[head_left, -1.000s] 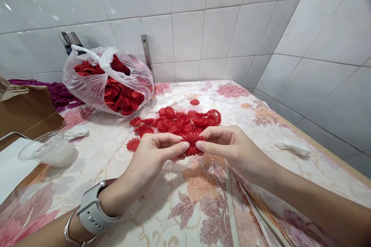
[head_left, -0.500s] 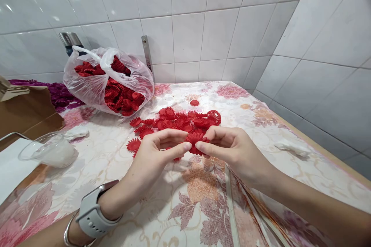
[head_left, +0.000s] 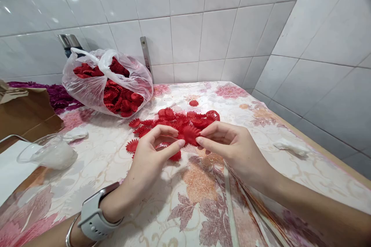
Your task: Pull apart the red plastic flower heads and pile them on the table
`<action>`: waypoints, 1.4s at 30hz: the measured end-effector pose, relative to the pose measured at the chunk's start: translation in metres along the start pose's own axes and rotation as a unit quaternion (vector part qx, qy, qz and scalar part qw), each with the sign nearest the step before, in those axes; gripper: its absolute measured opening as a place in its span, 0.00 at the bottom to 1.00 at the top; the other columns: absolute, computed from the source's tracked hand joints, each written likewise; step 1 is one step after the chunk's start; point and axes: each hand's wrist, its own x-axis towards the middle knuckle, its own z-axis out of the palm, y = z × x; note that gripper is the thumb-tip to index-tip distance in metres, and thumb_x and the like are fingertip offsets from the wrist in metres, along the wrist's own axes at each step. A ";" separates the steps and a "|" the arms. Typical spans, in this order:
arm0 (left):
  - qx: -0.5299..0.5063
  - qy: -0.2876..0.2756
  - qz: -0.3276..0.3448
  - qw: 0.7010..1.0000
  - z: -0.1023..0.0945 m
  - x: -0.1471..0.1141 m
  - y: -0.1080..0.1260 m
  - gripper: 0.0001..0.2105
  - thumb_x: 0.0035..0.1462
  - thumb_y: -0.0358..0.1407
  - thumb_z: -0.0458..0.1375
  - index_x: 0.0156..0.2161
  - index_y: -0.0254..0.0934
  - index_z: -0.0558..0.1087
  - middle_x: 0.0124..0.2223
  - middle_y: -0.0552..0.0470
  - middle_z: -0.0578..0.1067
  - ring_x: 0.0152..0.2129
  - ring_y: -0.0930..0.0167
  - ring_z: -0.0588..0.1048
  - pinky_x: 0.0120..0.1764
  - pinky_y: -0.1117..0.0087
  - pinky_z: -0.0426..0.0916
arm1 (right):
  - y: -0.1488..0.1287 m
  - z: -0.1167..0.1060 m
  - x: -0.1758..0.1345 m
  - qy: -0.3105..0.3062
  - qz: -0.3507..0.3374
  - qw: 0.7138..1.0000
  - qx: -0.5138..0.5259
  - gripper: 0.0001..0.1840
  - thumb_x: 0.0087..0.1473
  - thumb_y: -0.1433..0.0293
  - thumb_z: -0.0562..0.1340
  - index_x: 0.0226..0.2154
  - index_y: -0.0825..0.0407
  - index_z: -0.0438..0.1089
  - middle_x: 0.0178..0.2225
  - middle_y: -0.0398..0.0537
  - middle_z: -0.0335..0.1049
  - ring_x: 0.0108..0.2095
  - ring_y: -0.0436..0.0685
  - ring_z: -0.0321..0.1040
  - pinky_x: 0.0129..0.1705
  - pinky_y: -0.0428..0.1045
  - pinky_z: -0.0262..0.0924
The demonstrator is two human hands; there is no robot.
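Note:
A red fabric flower (head_left: 190,135) with a scalloped edge is held up between my hands, its smoother, domed face towards me. My right hand (head_left: 228,142) pinches its right edge between thumb and fingertips. At its left edge are the thumb and forefinger of my left hand (head_left: 153,150), curled in a loose pinch. A grey-strapped watch (head_left: 97,216) and a bracelet are on my left wrist. Right behind the hands lies a loose pile of similar red flowers (head_left: 165,115), partly covered by my fingers.
A clear plastic bag (head_left: 87,92) full of red flowers stands at the back left. Left of it are a cardboard box (head_left: 31,112) and purple petals (head_left: 58,94). A plastic cup (head_left: 55,154) holds something white. Long thin strips (head_left: 255,208) lie near the front right. Tiled walls bound the table.
The flower has turned from its petalled side to a smoother, domed face. It has moved slightly up and left, and my fingertips are a little farther apart.

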 end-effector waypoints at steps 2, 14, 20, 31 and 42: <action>0.021 -0.018 0.006 1.000 0.000 -0.001 0.000 0.06 0.46 0.34 0.65 0.31 0.36 0.73 0.30 0.55 0.76 0.24 0.74 0.74 0.26 0.76 0.71 | -0.001 0.000 0.000 0.009 -0.015 1.000 -0.011 0.06 0.42 0.71 0.68 0.22 0.54 0.71 0.25 0.43 0.71 0.26 0.48 0.67 0.28 0.44 0.62; 0.034 -0.049 0.093 0.994 -0.001 -0.007 -0.001 0.08 0.48 0.30 0.64 0.34 0.45 0.80 0.32 0.59 0.80 0.29 0.75 0.77 0.35 0.78 0.73 | 0.004 -0.002 0.000 -0.092 -0.002 0.991 0.097 0.01 0.43 0.70 0.69 0.25 0.50 0.76 0.23 0.40 0.72 0.21 0.46 0.66 0.24 0.43 0.64; 0.029 -0.060 0.106 0.992 -0.001 -0.007 -0.002 0.09 0.49 0.28 0.63 0.34 0.47 0.80 0.34 0.59 0.81 0.30 0.76 0.77 0.34 0.80 0.72 | 0.002 -0.002 0.001 -0.097 0.001 0.988 0.118 0.04 0.40 0.70 0.71 0.23 0.51 0.75 0.22 0.40 0.71 0.20 0.47 0.66 0.22 0.43 0.65; 0.022 -0.067 0.092 0.993 -0.001 -0.010 -0.001 0.09 0.50 0.30 0.63 0.35 0.48 0.80 0.33 0.60 0.80 0.30 0.76 0.77 0.34 0.81 0.72 | -0.002 -0.002 0.000 -0.099 0.010 0.989 0.111 0.07 0.38 0.74 0.71 0.23 0.52 0.73 0.22 0.38 0.70 0.21 0.46 0.66 0.23 0.42 0.64; 0.010 -0.023 0.041 0.999 -0.001 -0.004 -0.001 0.02 0.49 0.31 0.63 0.29 0.38 0.79 0.28 0.57 0.80 0.25 0.76 0.76 0.29 0.81 0.70 | -0.007 -0.001 -0.004 -0.141 -0.014 0.989 -0.034 0.06 0.55 0.71 0.58 0.27 0.53 0.65 0.24 0.40 0.63 0.24 0.46 0.60 0.25 0.43 0.57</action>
